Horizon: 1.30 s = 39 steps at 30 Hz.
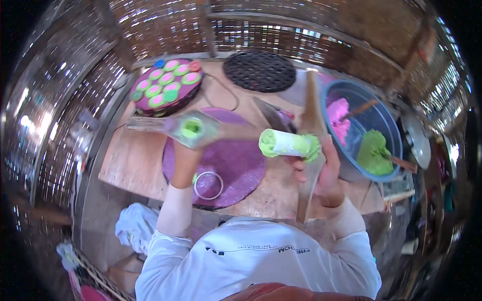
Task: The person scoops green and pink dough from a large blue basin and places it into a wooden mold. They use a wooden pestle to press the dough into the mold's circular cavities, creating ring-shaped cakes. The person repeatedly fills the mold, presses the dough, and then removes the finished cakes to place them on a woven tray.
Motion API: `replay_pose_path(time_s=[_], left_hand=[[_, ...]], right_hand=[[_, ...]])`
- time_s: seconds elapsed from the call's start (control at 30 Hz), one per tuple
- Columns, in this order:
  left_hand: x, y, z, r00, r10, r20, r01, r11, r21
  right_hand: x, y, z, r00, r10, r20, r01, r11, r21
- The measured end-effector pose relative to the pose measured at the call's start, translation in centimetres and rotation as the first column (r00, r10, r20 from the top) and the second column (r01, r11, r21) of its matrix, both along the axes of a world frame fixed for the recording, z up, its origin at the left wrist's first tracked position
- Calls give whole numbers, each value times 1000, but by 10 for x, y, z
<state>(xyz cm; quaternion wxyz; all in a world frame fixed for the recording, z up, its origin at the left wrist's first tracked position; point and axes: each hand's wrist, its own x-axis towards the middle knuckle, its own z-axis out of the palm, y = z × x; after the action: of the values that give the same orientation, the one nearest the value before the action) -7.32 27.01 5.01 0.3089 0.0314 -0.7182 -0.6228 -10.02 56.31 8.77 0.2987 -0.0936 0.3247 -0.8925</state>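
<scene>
My left hand (pixel 187 159) is raised over a purple round mat (pixel 236 170) and is closed on a wooden bar (pixel 236 132), blurred by motion. At the bar's middle, a clear piece carries green dough (pixel 191 127); it hides most of my fingers. My right hand (pixel 327 173) grips a second wooden bar (pixel 310 105), held upright. A white tube (pixel 287 144) sticks out leftward from that bar, with green dough packed at its end and smeared around its base. A thin white ring (pixel 222 185) lies on the mat beside my left wrist.
A blue tub (pixel 346 168) at the right holds pink dough (pixel 339 118) and green dough (pixel 372 153) with wooden spoons. Pink-and-green rounds (pixel 166 79) sit on a purple-topped stand at the back left. A dark woven round (pixel 259 71) lies at the back. White cloth (pixel 135 227) hangs lower left.
</scene>
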Motion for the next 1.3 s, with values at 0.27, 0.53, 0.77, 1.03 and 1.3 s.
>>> replay_pose_path(time_s=[0.27, 0.53, 0.77, 1.03, 1.3], left_hand=[[66, 28, 44, 988, 138, -63, -135, 609, -782], [92, 47, 28, 972, 138, 188, 42, 691, -722], [91, 46, -23, 943, 46, 329, 107, 895, -433], [62, -50, 29, 862, -507, 22, 476, 792, -383], [17, -89, 5, 232, -412, -881, 973, 90, 214]], right_hand=[[0, -54, 37, 471, 184, -863, 395, 831, 393], [25, -80, 32, 263, 522, -811, 316, 748, 584], [23, -96, -1, 153, 494, -856, 356, 781, 514], [-24, -85, 20, 533, 846, -9, -614, 394, 684], [-52, -110, 5, 334, 933, 138, -671, 132, 730]])
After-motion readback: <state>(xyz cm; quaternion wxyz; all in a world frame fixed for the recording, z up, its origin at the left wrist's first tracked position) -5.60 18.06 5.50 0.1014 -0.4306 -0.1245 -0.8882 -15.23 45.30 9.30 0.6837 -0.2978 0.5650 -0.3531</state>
